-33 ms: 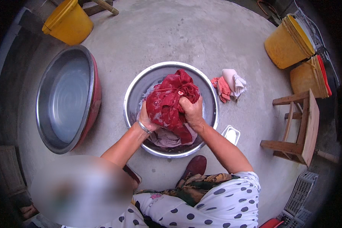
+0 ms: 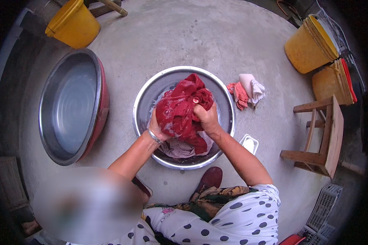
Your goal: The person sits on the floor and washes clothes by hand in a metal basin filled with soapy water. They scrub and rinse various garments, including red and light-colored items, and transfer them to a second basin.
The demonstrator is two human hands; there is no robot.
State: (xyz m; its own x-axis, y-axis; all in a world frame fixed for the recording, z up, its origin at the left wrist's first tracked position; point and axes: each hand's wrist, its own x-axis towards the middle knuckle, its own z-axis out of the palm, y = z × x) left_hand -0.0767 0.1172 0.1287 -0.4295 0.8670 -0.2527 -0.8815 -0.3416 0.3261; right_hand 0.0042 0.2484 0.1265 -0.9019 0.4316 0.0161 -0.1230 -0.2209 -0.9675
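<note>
A wet, bunched-up dark red garment (image 2: 180, 108) is held between my two hands over a round metal basin (image 2: 151, 89). My left hand (image 2: 158, 128), with a silver bracelet at the wrist, cups its left side, most fingers hidden under the cloth. On the other side my right hand (image 2: 209, 119) grips a fold, thumb on top near a small whitish spot. White suds cling to the red fabric. Beneath it in the basin lies a pale pinkish cloth (image 2: 178, 148).
A large basin (image 2: 104, 100) with a red outside stands tilted-looking at left. Right of the metal basin lie coral (image 2: 239, 97) and pale cloths (image 2: 255, 90), plus a white dish (image 2: 254, 146) with white soap (image 2: 248, 145). Further right are a wooden stool (image 2: 333, 139) and yellow buckets (image 2: 304, 49).
The red garment has shifted very slightly left and turned a little in my hands. Both hands keep their hold; everything around stays put.
</note>
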